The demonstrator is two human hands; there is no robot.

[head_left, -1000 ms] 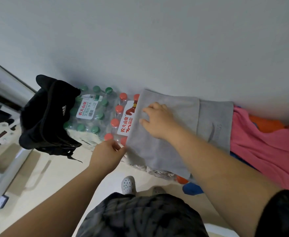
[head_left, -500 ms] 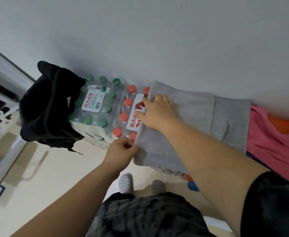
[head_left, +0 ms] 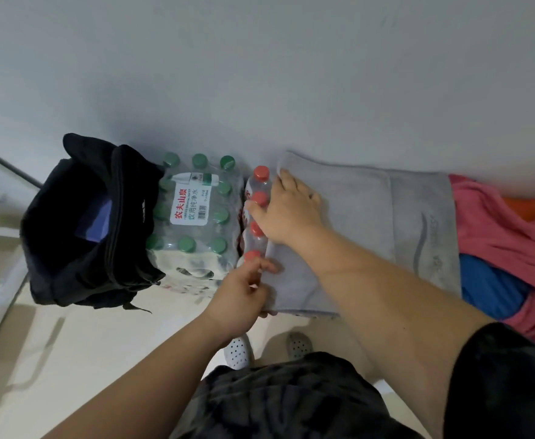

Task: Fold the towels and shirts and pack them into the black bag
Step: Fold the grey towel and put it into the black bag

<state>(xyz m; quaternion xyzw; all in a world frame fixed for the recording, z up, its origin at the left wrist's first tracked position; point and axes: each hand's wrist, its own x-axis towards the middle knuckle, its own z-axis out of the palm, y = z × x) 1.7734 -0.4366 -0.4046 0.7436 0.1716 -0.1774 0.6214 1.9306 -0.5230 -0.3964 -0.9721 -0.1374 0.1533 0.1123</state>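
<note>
Moved since a second ago: our right hand (head_left: pixel 288 213) has slid left across the grey towel (head_left: pixel 355 223) to its left edge. It lies flat with fingers spread, the tips reaching the red-capped bottles (head_left: pixel 261 174). Our left hand (head_left: pixel 244 293) pinches the towel's near left corner. Towel: centre frame, folded, partly over the red-capped pack. Black bag (head_left: pixel 70 264): left of frame, open, beside the green-capped bottles (head_left: pixel 193 213). Pink garment (head_left: pixel 497 236) and blue garment (head_left: pixel 487 289): right.

grey towel (head_left: pixel 355 223), black bag (head_left: pixel 70 264), possibly purple cloth (head_left: pixel 97 221)
</note>
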